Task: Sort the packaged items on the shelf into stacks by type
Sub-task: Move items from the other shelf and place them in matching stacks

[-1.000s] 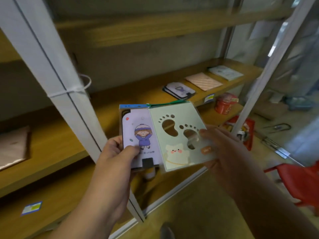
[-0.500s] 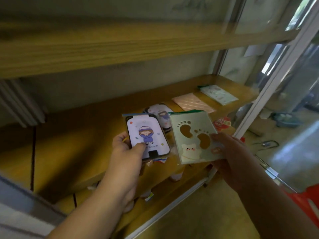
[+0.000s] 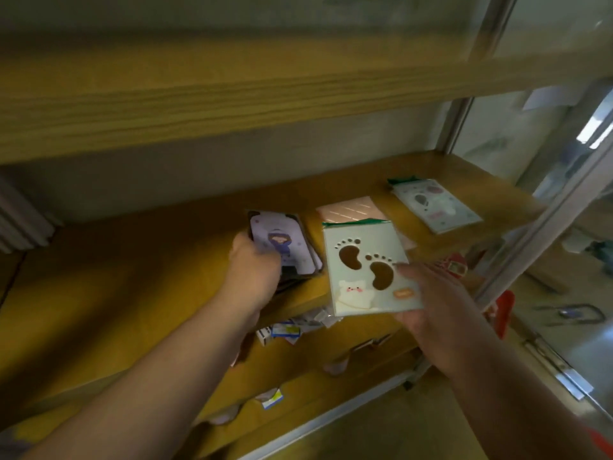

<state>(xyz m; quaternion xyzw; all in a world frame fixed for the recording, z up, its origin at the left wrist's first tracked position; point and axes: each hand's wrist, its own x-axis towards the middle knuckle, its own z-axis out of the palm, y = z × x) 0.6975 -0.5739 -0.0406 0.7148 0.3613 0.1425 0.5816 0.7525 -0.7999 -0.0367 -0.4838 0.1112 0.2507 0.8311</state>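
left hand (image 3: 257, 267) grips the purple girl pack (image 3: 285, 242), setting it on a pile of same ones near the front edge of the shelf (image 3: 132, 277). right hand (image 3: 434, 300) holds the green feet pack (image 3: 368, 267) up in the air, just past the front edge, thumb on top.

what could go wrong: the purple pile sits close to the front edge, so a push w/ the hand could slide packs off. the feet pack is thin & slippy, held by 1 corner, so it may drop.

count: 1 purple pile (can't tell how many in it), 1 pink pack (image 3: 348, 209), 1 feet pack in hand, 1 pale pack (image 3: 434, 205) near the right end, maybe the same kind.
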